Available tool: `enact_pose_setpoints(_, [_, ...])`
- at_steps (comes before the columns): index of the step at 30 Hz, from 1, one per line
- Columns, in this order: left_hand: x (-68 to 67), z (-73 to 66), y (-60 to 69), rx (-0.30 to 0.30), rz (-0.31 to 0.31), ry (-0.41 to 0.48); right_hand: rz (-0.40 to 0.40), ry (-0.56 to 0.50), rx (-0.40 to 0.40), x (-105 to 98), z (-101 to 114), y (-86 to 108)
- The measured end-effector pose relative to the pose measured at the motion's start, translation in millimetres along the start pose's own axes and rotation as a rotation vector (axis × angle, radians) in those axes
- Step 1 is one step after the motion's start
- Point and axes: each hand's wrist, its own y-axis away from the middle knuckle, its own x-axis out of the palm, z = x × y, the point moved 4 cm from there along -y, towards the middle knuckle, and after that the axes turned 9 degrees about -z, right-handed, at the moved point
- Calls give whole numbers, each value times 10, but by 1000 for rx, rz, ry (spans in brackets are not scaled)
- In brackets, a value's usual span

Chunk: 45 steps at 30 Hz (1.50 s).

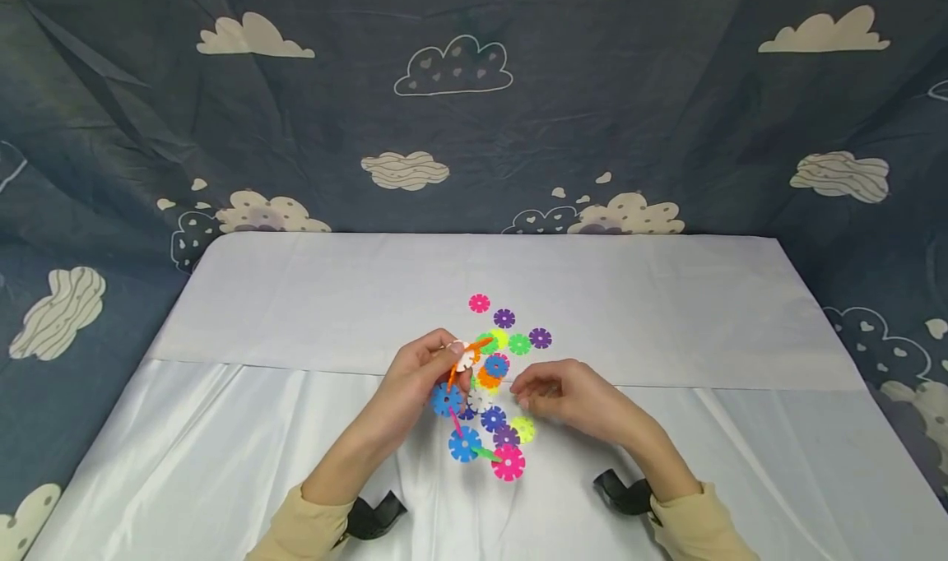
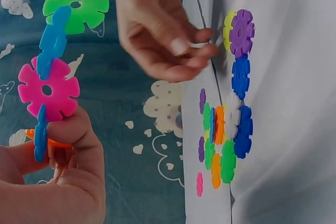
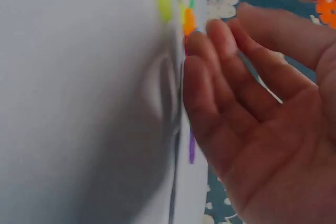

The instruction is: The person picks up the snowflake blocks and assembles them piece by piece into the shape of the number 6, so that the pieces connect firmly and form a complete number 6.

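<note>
My left hand [image 1: 411,380] pinches a chain of interlocking plastic snowflake discs between thumb and fingers. In the head view, a white disc [image 1: 465,359] and an orange disc [image 1: 481,343] are at the fingertips. From the hand the chain runs down toward me through a blue disc [image 1: 464,444] to a pink disc [image 1: 508,462]. The left wrist view shows a pink disc [image 2: 60,90] and a green disc [image 2: 92,6] joined by a blue one between them. Beside the loose discs, my right hand [image 1: 570,396] hovers with fingers loosely bent, holding nothing.
Loose discs lie on the white-covered table [image 1: 296,314] in a cluster, including a purple disc [image 1: 541,338], a green disc [image 1: 520,345] and a yellow disc [image 1: 523,429]. A pink disc [image 1: 479,303] lies farthest back. A dark cloud-patterned cloth [image 1: 459,125] hangs behind the table.
</note>
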Motion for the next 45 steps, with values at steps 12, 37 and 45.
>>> enact_pose_setpoints(12, [2,-28,-1,-4,-23,-4,95,156,-100,96,-41,47])
enact_pose_setpoints(37, [-26,-12,-15,-27,-33,54,53,117,-26,2,-84,19])
enact_pose_setpoints(45, [-11,9,-8,-25,-17,74,-176,-62,-35,-166,47,11])
